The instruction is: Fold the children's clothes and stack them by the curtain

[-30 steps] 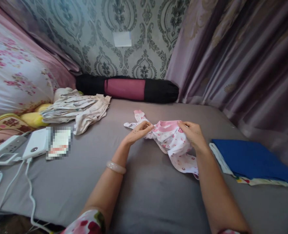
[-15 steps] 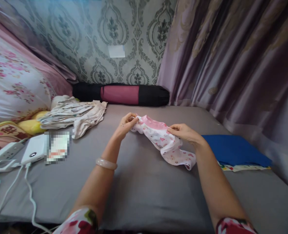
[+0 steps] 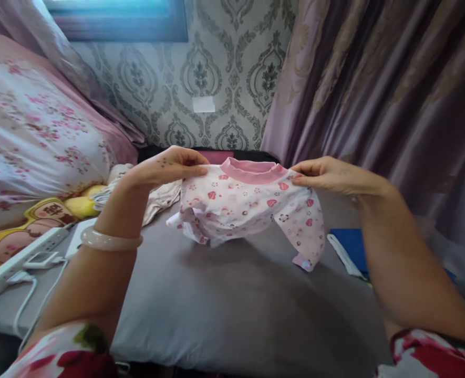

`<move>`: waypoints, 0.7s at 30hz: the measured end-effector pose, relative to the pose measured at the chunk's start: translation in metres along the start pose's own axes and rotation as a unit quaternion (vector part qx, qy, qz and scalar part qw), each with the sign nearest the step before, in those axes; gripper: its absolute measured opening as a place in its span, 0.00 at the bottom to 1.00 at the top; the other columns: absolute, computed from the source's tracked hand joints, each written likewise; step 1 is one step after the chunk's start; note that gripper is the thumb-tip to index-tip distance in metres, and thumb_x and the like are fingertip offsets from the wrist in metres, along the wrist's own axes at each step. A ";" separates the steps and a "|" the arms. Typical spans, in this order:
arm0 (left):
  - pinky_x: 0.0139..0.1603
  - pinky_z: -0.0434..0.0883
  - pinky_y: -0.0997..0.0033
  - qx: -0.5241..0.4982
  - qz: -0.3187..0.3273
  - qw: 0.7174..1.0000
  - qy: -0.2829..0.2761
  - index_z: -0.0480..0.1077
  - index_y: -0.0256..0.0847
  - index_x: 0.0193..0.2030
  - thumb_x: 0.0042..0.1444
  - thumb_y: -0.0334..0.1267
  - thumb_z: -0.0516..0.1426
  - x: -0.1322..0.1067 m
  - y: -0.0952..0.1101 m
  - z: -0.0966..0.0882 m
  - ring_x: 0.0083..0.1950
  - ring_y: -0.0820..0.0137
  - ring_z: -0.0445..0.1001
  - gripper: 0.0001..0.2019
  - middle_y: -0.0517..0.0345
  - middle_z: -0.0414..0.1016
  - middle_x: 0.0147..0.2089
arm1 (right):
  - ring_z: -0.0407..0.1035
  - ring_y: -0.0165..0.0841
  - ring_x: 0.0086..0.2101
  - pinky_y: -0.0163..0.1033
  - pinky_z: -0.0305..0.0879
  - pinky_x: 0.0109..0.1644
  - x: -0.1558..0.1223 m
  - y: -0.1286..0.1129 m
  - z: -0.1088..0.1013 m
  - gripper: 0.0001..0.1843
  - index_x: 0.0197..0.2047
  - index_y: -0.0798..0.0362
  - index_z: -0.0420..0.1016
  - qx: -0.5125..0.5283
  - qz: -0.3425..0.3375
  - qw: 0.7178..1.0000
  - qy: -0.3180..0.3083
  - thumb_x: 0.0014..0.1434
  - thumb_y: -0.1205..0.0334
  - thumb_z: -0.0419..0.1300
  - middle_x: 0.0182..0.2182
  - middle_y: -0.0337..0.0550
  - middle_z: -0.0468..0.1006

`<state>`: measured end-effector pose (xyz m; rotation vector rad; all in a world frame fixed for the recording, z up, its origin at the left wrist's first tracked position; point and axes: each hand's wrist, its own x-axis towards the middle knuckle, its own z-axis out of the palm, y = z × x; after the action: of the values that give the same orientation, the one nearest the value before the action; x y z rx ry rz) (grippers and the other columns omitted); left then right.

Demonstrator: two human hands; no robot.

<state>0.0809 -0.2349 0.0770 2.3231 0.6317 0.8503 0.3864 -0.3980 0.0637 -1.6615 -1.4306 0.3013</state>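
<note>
A small white baby shirt [image 3: 248, 207] with pink hearts and a pink collar hangs in the air above the grey bed [image 3: 224, 310]. My left hand [image 3: 169, 165] pinches its left shoulder, fingers closed. My right hand [image 3: 327, 174] pinches the right shoulder the same way. The shirt is spread out between them, its sleeves and hem drooping toward the mattress. A pale bangle circles my left wrist.
A pile of light clothes [image 3: 157, 194] lies behind my left arm. A folded blue cloth [image 3: 352, 247] sits on the bed at the right. A white power strip [image 3: 15, 260] with cables and a floral pillow [image 3: 31, 152] are at the left. Purple curtains [image 3: 393, 94] hang at the right.
Both hands have lifted the shirt off the bed and pulled it open by the shoulders; earlier it was bunched low over the mattress. The view has tilted upward.
</note>
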 end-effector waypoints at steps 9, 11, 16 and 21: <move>0.44 0.66 0.68 0.208 0.132 0.919 0.307 0.76 0.40 0.33 0.55 0.37 0.58 0.042 0.000 0.012 0.37 0.69 0.68 0.06 0.57 0.69 0.33 | 0.72 0.39 0.37 0.45 0.65 0.44 0.046 -0.010 -0.008 0.11 0.33 0.50 0.80 -0.203 -0.177 0.954 0.135 0.59 0.53 0.60 0.31 0.43 0.78; 0.46 0.66 0.69 0.193 0.173 0.903 0.342 0.76 0.41 0.35 0.57 0.38 0.57 0.049 0.004 0.009 0.39 0.70 0.68 0.07 0.57 0.69 0.35 | 0.69 0.40 0.44 0.47 0.63 0.50 0.050 -0.009 -0.006 0.15 0.39 0.50 0.78 -0.221 -0.225 0.916 0.249 0.64 0.51 0.54 0.40 0.47 0.77; 0.46 0.66 0.68 0.166 0.118 0.945 0.257 0.76 0.37 0.33 0.54 0.39 0.60 0.069 -0.009 -0.002 0.36 0.70 0.67 0.07 0.59 0.68 0.29 | 0.64 0.43 0.49 0.52 0.59 0.53 0.064 0.002 0.000 0.21 0.36 0.51 0.77 -0.294 -0.262 0.890 0.228 0.67 0.47 0.50 0.48 0.49 0.73; 0.56 0.62 0.58 0.207 0.075 0.931 0.291 0.75 0.40 0.37 0.57 0.43 0.58 0.089 -0.020 0.009 0.49 0.63 0.66 0.09 0.56 0.72 0.38 | 0.61 0.44 0.51 0.53 0.57 0.53 0.087 0.003 0.010 0.17 0.38 0.51 0.77 -0.310 -0.243 0.883 0.255 0.66 0.50 0.52 0.50 0.49 0.70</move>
<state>0.1434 -0.1701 0.0956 2.5033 0.9623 1.6466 0.4077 -0.3158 0.0864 -1.6014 -1.5355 -0.9042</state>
